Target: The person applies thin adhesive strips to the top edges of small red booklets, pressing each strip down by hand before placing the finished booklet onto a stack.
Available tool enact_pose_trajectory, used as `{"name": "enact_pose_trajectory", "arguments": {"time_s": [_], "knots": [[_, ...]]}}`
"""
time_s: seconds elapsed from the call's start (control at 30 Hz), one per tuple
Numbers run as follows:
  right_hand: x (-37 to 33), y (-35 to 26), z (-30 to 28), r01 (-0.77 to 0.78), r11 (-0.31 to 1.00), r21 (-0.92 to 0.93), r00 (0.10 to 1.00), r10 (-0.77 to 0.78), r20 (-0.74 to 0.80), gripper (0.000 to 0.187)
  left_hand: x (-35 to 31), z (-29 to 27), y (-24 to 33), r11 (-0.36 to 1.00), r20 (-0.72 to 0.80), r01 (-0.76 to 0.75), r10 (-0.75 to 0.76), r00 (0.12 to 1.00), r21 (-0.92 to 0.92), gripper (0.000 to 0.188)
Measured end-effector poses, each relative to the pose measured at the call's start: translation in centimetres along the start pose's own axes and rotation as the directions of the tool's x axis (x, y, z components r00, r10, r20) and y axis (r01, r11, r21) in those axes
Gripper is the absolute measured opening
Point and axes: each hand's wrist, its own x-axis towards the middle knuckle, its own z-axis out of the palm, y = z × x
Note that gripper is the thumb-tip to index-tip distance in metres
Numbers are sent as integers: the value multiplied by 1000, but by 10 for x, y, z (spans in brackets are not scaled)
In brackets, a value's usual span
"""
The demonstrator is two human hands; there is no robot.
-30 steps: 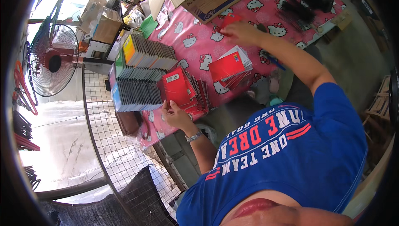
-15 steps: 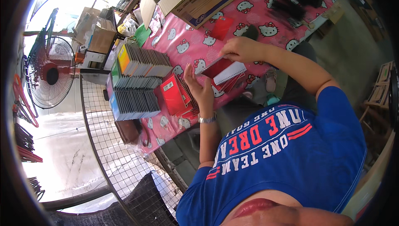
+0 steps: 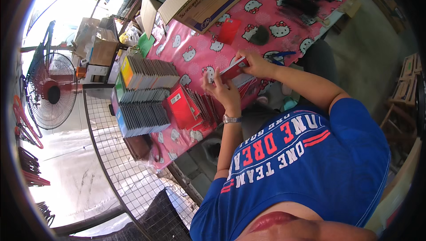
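A red spiral notebook point(image 3: 231, 71) is held tilted above the near part of the table, with its edge facing up. My right hand point(image 3: 258, 65) pinches its upper right end. My left hand point(image 3: 225, 94), with a watch on the wrist, has its thumb and fingers around the lower left end. Beneath lie more notebooks with white pages point(image 3: 244, 80), partly hidden by my hands. Left of my left hand, a fanned stack of red spiral notebooks point(image 3: 185, 108) rests on the table. A blue-handled tool point(image 3: 283, 56) lies just past my right wrist, its kind unclear.
Tall rows of notebooks with yellow point(image 3: 128, 71), green and blue point(image 3: 144, 119) covers stand at the table's left. Farther back are an open cardboard box point(image 3: 204, 6), a red sheet point(image 3: 229, 31), a dark green object point(image 3: 259, 36) and black coils point(image 3: 301, 3). A fan point(image 3: 52, 92) stands left.
My left hand has moved right, from beside the red stack onto the notebook. The notebook is now turned more edge-up between both hands. The blue-handled tool has come into view.
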Motion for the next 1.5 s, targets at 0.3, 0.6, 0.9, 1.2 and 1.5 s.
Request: {"name": "enact_pose_trajectory", "arguments": {"time_s": [0.3,0.6,0.9,1.2,1.5], "knots": [[43,56,-101,16,807,-590,921,-242,-305,27,23,13,-1,940,212,-339,327,921,22,24],[25,43,-170,57,579,-814,984,-169,-52,40,25,-1,7,919,309,-395,378,873,-7,21],[-1,-43,-69,215,957,-196,948,-156,278,27,29,5,-2,913,320,-408,393,862,-24,17],[-1,-47,-71,311,919,-244,927,-236,292,29,25,5,-1,914,269,-404,402,875,-51,16],[6,-59,-79,380,842,-383,847,-150,509,35,24,4,0,910,313,-413,401,861,-29,17]]}}
